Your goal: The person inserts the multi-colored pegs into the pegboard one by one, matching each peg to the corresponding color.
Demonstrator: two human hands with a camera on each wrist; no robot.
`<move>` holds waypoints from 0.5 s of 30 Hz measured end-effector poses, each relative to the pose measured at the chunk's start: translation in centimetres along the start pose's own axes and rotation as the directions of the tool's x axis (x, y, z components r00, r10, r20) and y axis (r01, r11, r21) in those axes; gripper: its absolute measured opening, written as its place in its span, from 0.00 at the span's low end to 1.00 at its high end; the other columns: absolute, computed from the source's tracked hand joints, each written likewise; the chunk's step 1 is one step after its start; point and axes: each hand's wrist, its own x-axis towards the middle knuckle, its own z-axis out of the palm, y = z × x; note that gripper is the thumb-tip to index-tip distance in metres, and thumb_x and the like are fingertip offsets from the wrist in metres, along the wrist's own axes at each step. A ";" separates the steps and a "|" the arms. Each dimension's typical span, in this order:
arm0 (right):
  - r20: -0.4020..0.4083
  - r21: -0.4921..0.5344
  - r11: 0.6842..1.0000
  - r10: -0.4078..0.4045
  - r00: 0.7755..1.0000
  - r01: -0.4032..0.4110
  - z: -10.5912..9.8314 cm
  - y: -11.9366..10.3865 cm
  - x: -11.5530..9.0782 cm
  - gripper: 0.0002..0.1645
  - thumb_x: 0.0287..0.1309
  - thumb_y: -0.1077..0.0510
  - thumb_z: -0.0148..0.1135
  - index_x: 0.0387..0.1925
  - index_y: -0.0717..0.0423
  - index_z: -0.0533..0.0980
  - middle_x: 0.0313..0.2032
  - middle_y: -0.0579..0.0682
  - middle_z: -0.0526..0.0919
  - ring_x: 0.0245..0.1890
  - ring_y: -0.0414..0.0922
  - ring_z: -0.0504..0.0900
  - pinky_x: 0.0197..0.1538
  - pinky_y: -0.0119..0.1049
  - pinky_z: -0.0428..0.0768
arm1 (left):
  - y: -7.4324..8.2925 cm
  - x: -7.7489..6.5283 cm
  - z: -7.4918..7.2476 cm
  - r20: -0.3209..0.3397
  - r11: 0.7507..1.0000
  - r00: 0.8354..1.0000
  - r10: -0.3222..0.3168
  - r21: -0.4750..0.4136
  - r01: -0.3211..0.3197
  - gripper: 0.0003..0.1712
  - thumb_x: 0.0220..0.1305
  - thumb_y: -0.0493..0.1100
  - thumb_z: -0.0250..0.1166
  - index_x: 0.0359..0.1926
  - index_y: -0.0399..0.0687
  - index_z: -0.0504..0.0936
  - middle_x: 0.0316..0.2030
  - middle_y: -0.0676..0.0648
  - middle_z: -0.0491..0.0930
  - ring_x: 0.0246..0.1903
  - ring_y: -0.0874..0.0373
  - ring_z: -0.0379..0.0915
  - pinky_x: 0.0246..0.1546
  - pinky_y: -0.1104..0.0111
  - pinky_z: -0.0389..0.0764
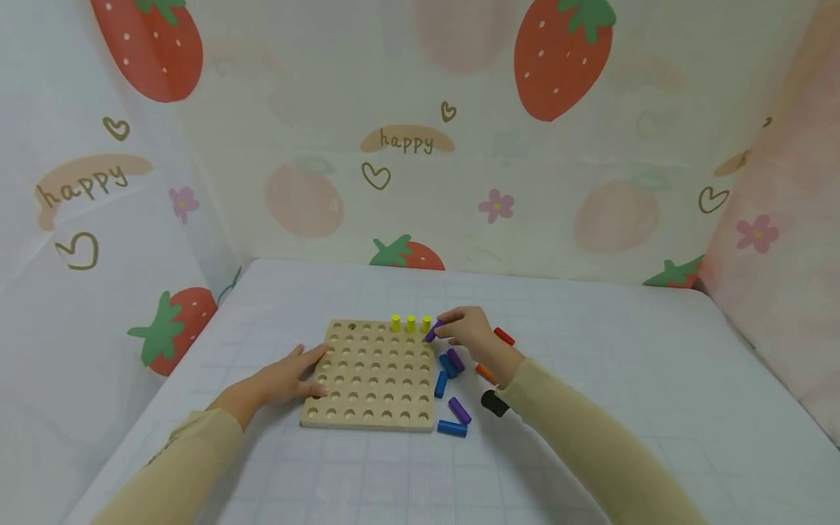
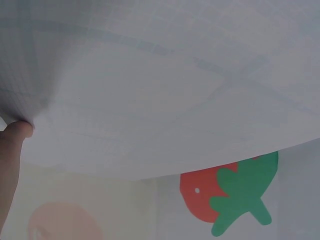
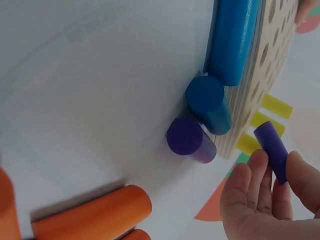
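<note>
A square wooden pegboard [image 1: 367,372] with rows of round holes lies on the table. Three yellow pegs [image 1: 411,324] stand upright in its far row, toward the right end. Between thumb and fingers my right hand [image 1: 474,334] pinches a purple peg [image 3: 272,150], tilted above the board's far right corner. In the right wrist view the peg is in the air, close to the yellow pegs. My left hand [image 1: 285,378] rests at the board's left edge, its thumb on top and its fingers spread along the side. Only one fingertip of it shows in the left wrist view.
Right of the board lie loose blue pegs [image 1: 453,429], purple pegs [image 1: 459,410], an orange peg [image 1: 486,374] and a red peg [image 1: 504,336]. A black piece [image 1: 495,403] is partly under the right sleeve. Patterned cloth walls [image 1: 315,146] surround the white table [image 1: 590,328].
</note>
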 end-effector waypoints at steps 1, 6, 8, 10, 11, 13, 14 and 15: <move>0.001 0.005 1.000 0.002 1.000 -0.002 0.1 0.0 0.0 0.16 0.59 0.67 0.65 0.50 0.64 0.79 0.48 0.58 0.81 0.47 0.51 0.79 0.54 0.42 0.78 | -0.1 0.1 0.0 0.000 1.000 1.000 0.000 0.001 0.000 0.55 0.59 0.64 0.64 0.76 0.42 0.49 0.71 0.22 0.40 0.69 0.26 0.37 0.62 0.33 0.49; -0.008 -0.001 1.000 0.017 1.000 -0.017 0.5 0.0 0.2 0.15 0.59 0.68 0.65 0.49 0.64 0.80 0.47 0.58 0.82 0.44 0.49 0.79 0.52 0.41 0.79 | -0.3 0.2 0.1 -0.001 1.000 1.000 0.005 0.007 -0.005 0.56 0.59 0.65 0.63 0.76 0.42 0.48 0.70 0.22 0.40 0.69 0.25 0.38 0.61 0.32 0.49; -0.012 -0.009 1.000 0.024 1.000 -0.024 0.6 0.1 0.3 0.15 0.58 0.67 0.66 0.48 0.63 0.80 0.47 0.57 0.82 0.42 0.49 0.79 0.51 0.40 0.79 | -0.4 0.2 0.1 0.001 1.000 1.000 0.007 0.014 -0.007 0.56 0.59 0.65 0.63 0.76 0.42 0.48 0.70 0.22 0.40 0.69 0.25 0.38 0.61 0.31 0.48; -0.012 -0.014 0.999 0.030 0.999 -0.030 0.7 0.1 0.4 0.15 0.58 0.67 0.66 0.48 0.62 0.80 0.47 0.57 0.82 0.42 0.48 0.78 0.51 0.39 0.78 | -0.4 0.3 0.1 0.001 1.000 1.000 0.007 0.017 -0.007 0.56 0.59 0.65 0.63 0.76 0.42 0.48 0.71 0.22 0.41 0.69 0.26 0.37 0.61 0.31 0.48; -0.012 -0.015 0.999 0.031 0.999 -0.031 0.7 0.1 0.4 0.15 0.58 0.67 0.66 0.48 0.62 0.80 0.47 0.57 0.82 0.42 0.48 0.78 0.50 0.39 0.78 | -0.5 0.3 0.1 0.002 1.000 1.000 0.006 0.016 -0.006 0.56 0.59 0.65 0.63 0.76 0.42 0.48 0.71 0.22 0.41 0.69 0.26 0.37 0.61 0.31 0.47; -0.010 -0.015 0.999 0.030 1.000 -0.030 0.8 0.1 0.5 0.15 0.58 0.68 0.66 0.48 0.62 0.80 0.47 0.56 0.82 0.41 0.48 0.77 0.50 0.40 0.78 | -0.5 0.3 0.1 0.002 1.000 1.000 0.010 0.014 -0.010 0.56 0.59 0.65 0.63 0.76 0.42 0.48 0.70 0.22 0.41 0.69 0.26 0.37 0.60 0.31 0.48; -0.009 -0.014 1.000 0.026 1.000 -0.026 0.8 0.1 0.6 0.15 0.58 0.68 0.66 0.48 0.62 0.80 0.47 0.56 0.82 0.41 0.48 0.77 0.50 0.40 0.78 | -0.4 0.3 0.1 0.001 1.000 1.000 0.008 0.010 -0.008 0.56 0.59 0.65 0.63 0.76 0.42 0.48 0.71 0.22 0.40 0.69 0.26 0.38 0.61 0.31 0.48; -0.007 -0.014 1.000 0.023 1.000 -0.023 0.9 0.1 0.6 0.15 0.58 0.68 0.66 0.48 0.62 0.80 0.47 0.56 0.82 0.41 0.48 0.77 0.50 0.40 0.78 | -0.4 0.3 0.1 0.002 1.000 1.000 0.009 0.010 -0.009 0.56 0.59 0.65 0.63 0.76 0.42 0.48 0.70 0.22 0.40 0.69 0.25 0.38 0.61 0.31 0.48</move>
